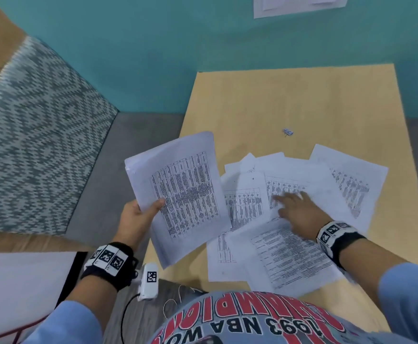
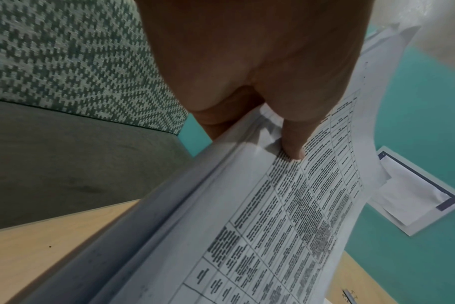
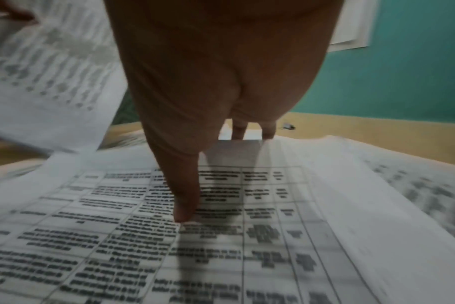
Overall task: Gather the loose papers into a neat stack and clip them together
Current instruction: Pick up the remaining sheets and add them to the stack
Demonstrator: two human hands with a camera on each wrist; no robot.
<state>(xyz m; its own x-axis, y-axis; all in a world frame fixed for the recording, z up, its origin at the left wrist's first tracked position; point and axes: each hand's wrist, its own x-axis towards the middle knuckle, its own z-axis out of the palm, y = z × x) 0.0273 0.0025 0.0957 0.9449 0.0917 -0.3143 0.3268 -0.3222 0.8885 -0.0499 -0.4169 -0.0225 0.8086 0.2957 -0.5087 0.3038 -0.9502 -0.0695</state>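
Observation:
My left hand [image 1: 143, 209] holds a bundle of printed sheets [image 1: 178, 194] above the table's left edge, thumb [image 2: 296, 142] on top and fingers underneath. Several loose printed papers [image 1: 289, 252] lie fanned out on the light wooden table [image 1: 302, 100]. My right hand [image 1: 294, 207] lies flat on those loose papers with straight fingers, the thumb [image 3: 185, 201] touching a printed table. A small binder clip [image 1: 288, 132] sits on the bare wood beyond the papers, also seen as the clip [image 3: 288, 126] past my right fingertips.
A patterned teal and white cushion [image 1: 36, 135] stands to the left of the table. The teal wall [image 1: 203, 45] behind carries a pinned white paper [image 1: 299, 3]. Grey floor [image 1: 133, 145] lies between cushion and table.

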